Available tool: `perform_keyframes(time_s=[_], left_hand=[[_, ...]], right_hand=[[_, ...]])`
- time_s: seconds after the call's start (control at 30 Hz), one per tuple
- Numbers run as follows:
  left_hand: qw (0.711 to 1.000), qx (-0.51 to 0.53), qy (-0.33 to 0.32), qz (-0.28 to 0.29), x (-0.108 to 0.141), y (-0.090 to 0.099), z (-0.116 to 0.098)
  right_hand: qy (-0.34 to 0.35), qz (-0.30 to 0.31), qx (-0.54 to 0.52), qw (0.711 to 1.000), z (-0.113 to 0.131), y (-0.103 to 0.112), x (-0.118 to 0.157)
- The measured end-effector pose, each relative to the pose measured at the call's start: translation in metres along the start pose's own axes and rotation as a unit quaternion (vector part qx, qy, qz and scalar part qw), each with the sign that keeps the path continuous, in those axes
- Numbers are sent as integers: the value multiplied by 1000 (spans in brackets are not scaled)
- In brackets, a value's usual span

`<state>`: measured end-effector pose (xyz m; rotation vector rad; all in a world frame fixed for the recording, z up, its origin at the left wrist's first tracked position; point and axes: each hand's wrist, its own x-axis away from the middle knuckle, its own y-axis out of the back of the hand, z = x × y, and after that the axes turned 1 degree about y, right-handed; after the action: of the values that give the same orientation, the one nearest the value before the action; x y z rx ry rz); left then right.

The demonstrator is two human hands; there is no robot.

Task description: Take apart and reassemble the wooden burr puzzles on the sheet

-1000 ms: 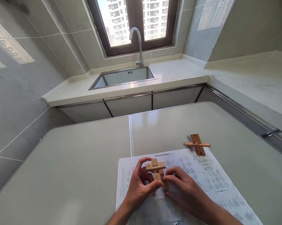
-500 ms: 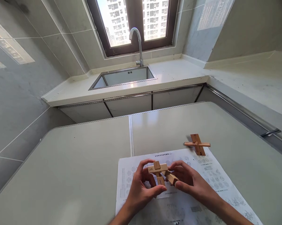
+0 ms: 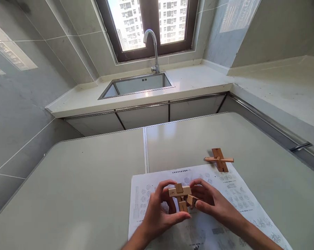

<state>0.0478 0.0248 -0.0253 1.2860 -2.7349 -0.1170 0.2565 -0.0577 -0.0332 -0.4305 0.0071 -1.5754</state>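
Note:
Several interlocked wooden blocks are held over the printed sheet by my left hand, its index finger at the top and its thumb at the bottom. A light bar crosses their upper end. My right hand pinches another wooden piece between thumb and fingers, against the right side of the blocks. Whether the two are joined is hidden. Beyond my right hand, a wooden cross-shaped assembly rests by the sheet's top right edge. The printed sheet shows small diagrams and lies beneath both hands.
The pale table has a seam down its middle. Past its far edge stands a white counter with a sink and a curved faucet under a window. A side counter runs along the right.
My left hand has moved slightly right and down with the blocks, which now sit closer against the piece in my right hand. The right hand has barely moved.

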Motion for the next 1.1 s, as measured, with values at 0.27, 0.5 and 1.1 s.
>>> perform_keyframes(time_s=[0.27, 0.5, 1.1], left_hand=[[1000, -9, -18, 14, 0, -1, 5], [999, -14, -31, 34, 0, 0, 4], [989, -85, -79, 90, -2, -3, 15]], right_hand=[[9, 56, 0, 998, 4, 8, -2], [0, 60, -27, 998, 2, 8, -1], [-8, 110, -32, 993, 4, 7, 1]])
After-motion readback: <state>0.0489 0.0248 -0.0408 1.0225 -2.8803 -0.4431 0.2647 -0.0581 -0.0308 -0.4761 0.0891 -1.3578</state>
